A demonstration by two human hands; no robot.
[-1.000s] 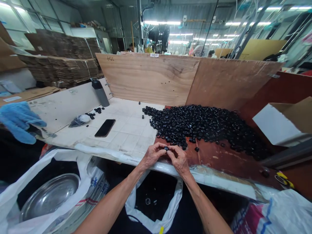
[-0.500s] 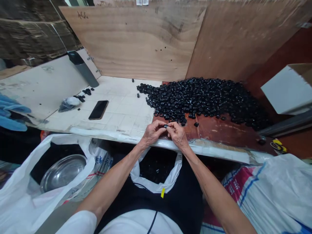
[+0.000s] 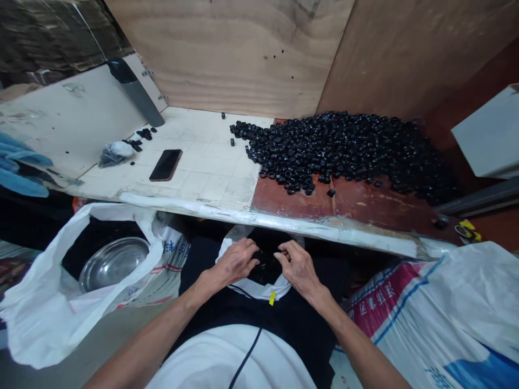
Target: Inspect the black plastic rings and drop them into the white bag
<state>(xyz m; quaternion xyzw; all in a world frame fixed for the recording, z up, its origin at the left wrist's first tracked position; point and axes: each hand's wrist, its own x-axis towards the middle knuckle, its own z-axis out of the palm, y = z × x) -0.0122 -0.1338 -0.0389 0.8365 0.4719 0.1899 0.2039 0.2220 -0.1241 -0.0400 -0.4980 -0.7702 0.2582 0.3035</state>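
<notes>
Over the mouth of a white bag [image 3: 279, 289] on my lap are both hands, one to each side. My left hand [image 3: 236, 263] has its fingers curved and thumb apart, with nothing seen in it. Facing it, my right hand [image 3: 299, 267] is also loosely open, thumb and forefinger apart. Small black pieces lie dimly in the bag between them; I cannot make out their shape. Beyond the table edge spreads a large pile of small black ring-like parts [image 3: 344, 151], and a few lie loose beside it.
A phone [image 3: 166, 165], a grey bottle [image 3: 140, 94] and a small plastic bundle [image 3: 115, 153] stand or lie on the left of the table. A metal bowl [image 3: 115, 262] sits in a white sack [image 3: 36, 324]. Another sack [image 3: 454, 302] and a white box [image 3: 488, 135] are at right.
Both hands have come down from the table edge to the bag and moved apart. The small black part they held between their fingertips is no longer seen in them. The view has tilted down.
</notes>
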